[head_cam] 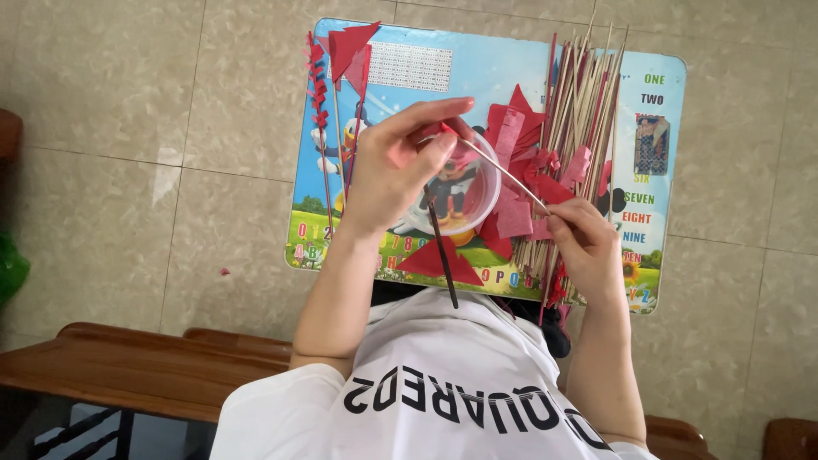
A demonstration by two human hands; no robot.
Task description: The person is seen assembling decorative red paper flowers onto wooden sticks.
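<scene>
Head view: a thin wooden stick is pinched at one end by the closed right hand and at the other by the curled left hand, held level over the clear bowl so red paper can be pressed on.

Stick pile crowds mat's right

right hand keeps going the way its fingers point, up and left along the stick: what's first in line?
Probably the left hand. The right hand pinches one end of a thin bamboo stick, whose other end, with a bit of red paper, sits in the left fingers above the clear plastic bowl. Depth is unclear.
</scene>
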